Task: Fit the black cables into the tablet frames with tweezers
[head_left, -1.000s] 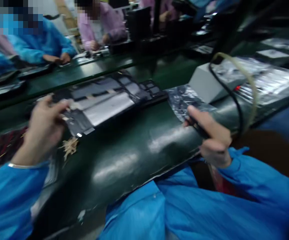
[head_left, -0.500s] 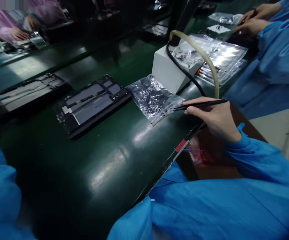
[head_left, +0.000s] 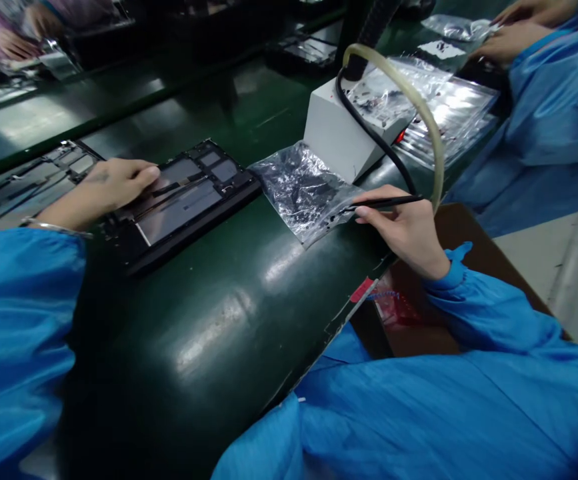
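My right hand [head_left: 403, 227] pinches black tweezers [head_left: 386, 202], whose tips reach over small dark pieces on a clear plastic bag [head_left: 306, 193]. The bag lies flat on the green table. Left of it rests a black tablet-like housing [head_left: 181, 207] with grey panels inside. My left hand [head_left: 116, 183] is over the far left part of this housing, thumb and forefinger close together. Its other fingers are hidden, and what it pinches, if anything, cannot be made out.
A second similar housing [head_left: 23, 180] lies at the left. Behind the bag stands a white box [head_left: 333, 133] with a black cable and a beige hose [head_left: 426, 120]. A clear tray [head_left: 463, 110] sits beside it. A co-worker's hands [head_left: 519, 40] are at upper right, another person's [head_left: 16, 43] at upper left.
My left hand has come in from the left and now covers the left part of the housing. My right hand has shifted slightly left with the tweezers.
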`<act>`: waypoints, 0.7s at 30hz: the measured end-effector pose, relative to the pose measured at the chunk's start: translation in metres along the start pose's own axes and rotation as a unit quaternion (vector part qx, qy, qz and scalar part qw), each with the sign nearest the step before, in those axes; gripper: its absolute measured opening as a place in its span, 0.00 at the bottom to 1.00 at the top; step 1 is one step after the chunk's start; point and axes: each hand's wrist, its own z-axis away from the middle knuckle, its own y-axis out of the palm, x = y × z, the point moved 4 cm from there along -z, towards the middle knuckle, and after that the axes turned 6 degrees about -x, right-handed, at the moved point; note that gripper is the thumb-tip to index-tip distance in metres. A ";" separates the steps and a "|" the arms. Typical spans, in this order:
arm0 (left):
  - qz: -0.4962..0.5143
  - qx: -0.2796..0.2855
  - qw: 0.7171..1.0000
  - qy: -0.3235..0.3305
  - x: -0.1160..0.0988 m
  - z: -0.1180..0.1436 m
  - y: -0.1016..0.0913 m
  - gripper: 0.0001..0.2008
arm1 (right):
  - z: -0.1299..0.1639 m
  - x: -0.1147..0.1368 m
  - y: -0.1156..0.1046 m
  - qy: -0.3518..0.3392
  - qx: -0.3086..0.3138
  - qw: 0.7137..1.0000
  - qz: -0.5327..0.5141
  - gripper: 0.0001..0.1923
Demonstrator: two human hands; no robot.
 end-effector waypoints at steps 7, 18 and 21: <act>-0.045 -0.039 0.997 0.051 -0.023 0.027 0.001 0.25 | -0.001 0.000 0.000 -0.022 0.009 0.999 0.021 0.08; 0.036 0.048 0.994 -0.093 -0.030 0.183 0.002 0.15 | -0.003 -0.007 -0.002 -0.003 -0.028 0.997 -0.073 0.13; 0.022 0.083 0.994 -0.060 -0.039 0.202 -0.007 0.18 | 0.004 -0.003 -0.012 0.029 -0.052 0.985 -0.161 0.15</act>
